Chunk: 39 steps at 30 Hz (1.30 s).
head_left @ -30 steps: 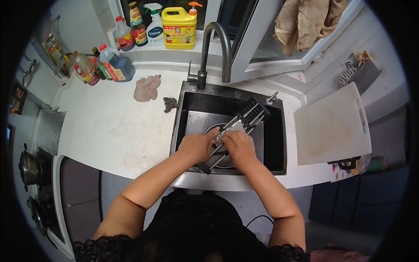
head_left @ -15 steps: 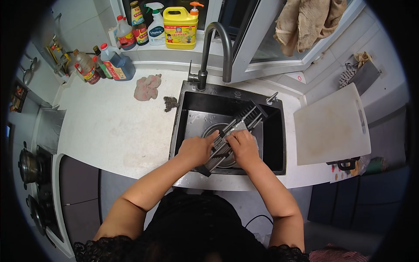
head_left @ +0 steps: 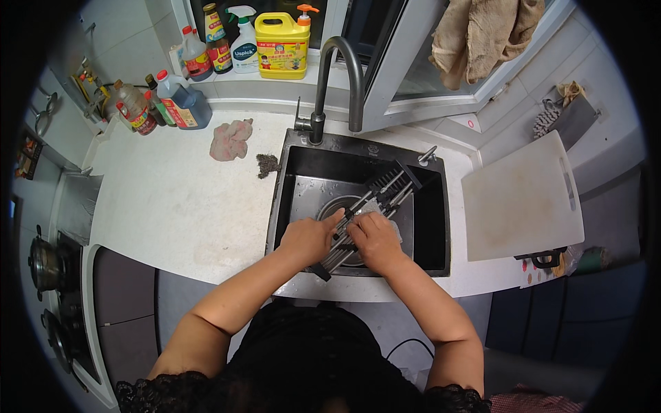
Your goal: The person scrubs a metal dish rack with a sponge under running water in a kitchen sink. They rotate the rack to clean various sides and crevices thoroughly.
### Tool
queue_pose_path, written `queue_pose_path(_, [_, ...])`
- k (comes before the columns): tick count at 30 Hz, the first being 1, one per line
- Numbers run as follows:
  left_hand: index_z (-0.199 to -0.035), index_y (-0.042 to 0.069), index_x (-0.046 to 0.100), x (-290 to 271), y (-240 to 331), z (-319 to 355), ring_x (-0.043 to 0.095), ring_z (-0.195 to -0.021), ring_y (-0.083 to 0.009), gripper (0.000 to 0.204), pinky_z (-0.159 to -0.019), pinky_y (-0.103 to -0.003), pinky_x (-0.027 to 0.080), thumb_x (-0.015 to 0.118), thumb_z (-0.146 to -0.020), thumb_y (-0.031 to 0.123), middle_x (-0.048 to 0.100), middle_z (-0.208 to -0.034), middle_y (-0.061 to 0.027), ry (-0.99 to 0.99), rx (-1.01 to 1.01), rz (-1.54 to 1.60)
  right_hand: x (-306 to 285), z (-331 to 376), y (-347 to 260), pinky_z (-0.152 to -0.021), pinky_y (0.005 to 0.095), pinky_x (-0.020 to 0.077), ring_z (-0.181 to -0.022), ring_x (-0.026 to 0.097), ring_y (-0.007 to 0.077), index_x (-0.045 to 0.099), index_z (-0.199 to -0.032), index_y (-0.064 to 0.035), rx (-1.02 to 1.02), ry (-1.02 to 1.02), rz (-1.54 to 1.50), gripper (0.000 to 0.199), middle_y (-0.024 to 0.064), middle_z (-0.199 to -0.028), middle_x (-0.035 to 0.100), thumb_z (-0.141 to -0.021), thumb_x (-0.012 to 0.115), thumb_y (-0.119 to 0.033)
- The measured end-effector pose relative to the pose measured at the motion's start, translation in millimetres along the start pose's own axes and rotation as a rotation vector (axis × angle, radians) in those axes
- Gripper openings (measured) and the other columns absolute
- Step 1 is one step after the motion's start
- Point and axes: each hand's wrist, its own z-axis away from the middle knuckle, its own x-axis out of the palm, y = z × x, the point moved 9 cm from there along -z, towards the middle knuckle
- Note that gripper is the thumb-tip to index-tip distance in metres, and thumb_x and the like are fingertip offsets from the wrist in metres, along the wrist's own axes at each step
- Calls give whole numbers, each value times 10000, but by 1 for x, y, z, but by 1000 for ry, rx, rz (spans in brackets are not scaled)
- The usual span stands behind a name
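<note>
Bottles along back wall: yellow squarish jug w/ orange pump [head_left: 281,45] centre, white spray bottle [head_left: 244,43] beside it, dark red-capped ones [head_left: 180,102] at left corner. Over black sink [head_left: 434,227]: left hand [head_left: 308,237] clamped on lower end of slatted metal rack [head_left: 365,210], right hand [head_left: 372,237] pressing pale cloth [head_left: 385,224] onto its bars. Cloth mostly hidden by fingers, label print too small to make out.

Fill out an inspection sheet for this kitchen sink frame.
Surface: white counter, faintly stained.
Job's things: folding metal rack slanted over the black sink.
Clutter: pink rag, dark scrubber, bottles, white cutting board.
Hands: left hand grips the rack; right hand presses a pale cloth on it.
Cables: one dark cable near the floor.
Surroundings: faucet, window, stove pot.
</note>
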Motion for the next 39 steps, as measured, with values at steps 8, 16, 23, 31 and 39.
queue_pose_path(8, [-1331,253,491,-6,0,-2,607,-584,-379,436,-575,-476,488,534,-897,258,610,-617,-178,-30,-12,-7,-24,2,52,-693,407,457,-844,540,286,618,-855,-68,279,73,63,291,76,-882,566,-570,632,-10])
queue_pose_path(16, [-1354,254,462,-4,-6,-6,610,-575,-377,444,-564,-479,487,512,-913,275,609,-614,-183,25,12,-8,-13,2,16,-684,401,454,-838,543,290,608,-850,-52,137,12,11,287,73,-894,565,-570,617,11])
queue_pose_path(23, [-1411,309,363,-3,-4,-1,640,-690,-370,506,-634,-463,512,491,-922,285,649,-750,-186,-97,-38,-58,-18,4,32,-708,409,458,-849,543,314,609,-844,-49,242,30,9,334,83,-887,564,-529,605,61])
queue_pose_path(31, [-1420,290,355,1,-2,2,595,-556,-375,521,-551,-473,475,502,-921,265,595,-596,-173,-31,30,2,-1,11,0,-727,396,464,-878,548,299,619,-912,-54,98,-76,-7,434,80,-971,576,-486,695,-31])
queue_pose_path(39, [-1418,355,337,-3,-1,1,633,-679,-366,512,-624,-458,504,476,-933,272,646,-736,-178,-121,-38,-6,-13,4,-5,-696,387,460,-831,542,286,610,-886,-47,47,-9,-67,373,79,-927,573,-519,602,17])
